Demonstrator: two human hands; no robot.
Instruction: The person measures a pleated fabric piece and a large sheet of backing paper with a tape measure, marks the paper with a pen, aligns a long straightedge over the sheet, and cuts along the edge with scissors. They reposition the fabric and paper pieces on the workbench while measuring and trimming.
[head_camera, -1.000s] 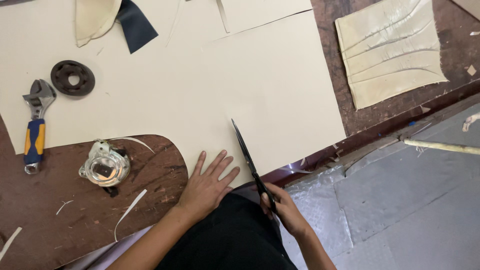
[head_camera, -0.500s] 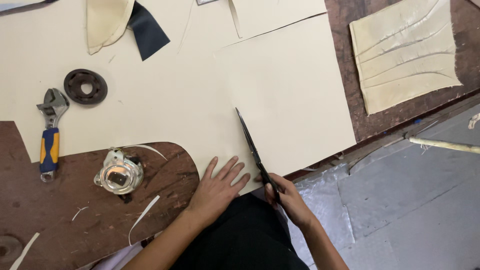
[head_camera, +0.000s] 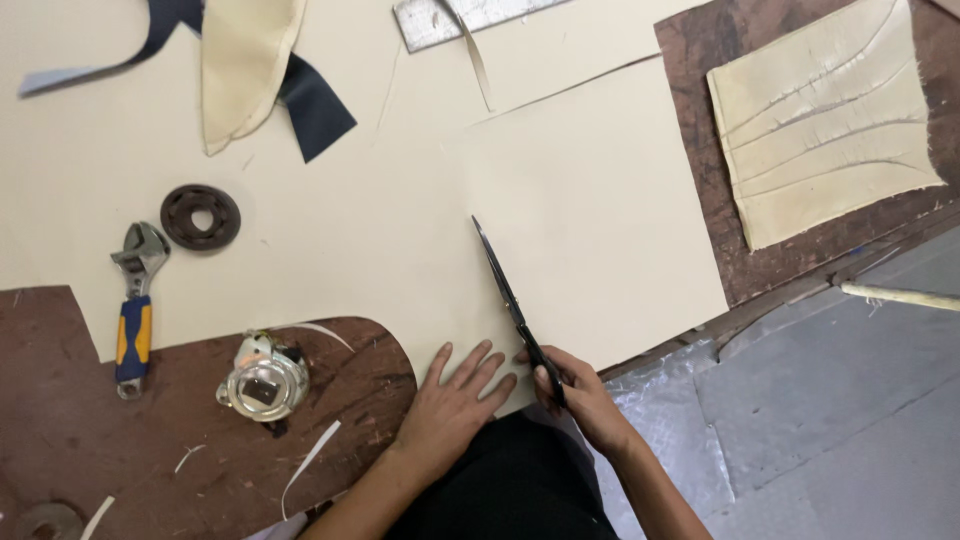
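- Our right hand (head_camera: 582, 395) closes around the handles of the black scissors (head_camera: 515, 305), whose blades point away from us along the cream sheet (head_camera: 400, 240), so the cut runs straight up from the near edge.
- Our left hand (head_camera: 455, 395) lies flat, fingers spread, on the sheet just left of the scissors, pinning the material so it cannot shift.
- Farther left of the scissors, a clear tape dispenser (head_camera: 264, 377) sits on the bare brown table (head_camera: 60, 430).
- Beyond it, an adjustable wrench (head_camera: 134, 305) and a dark ring (head_camera: 201, 216) rest on the sheet, likely weighting it.
- Well right of the scissors lies a creased cream piece (head_camera: 820, 120).
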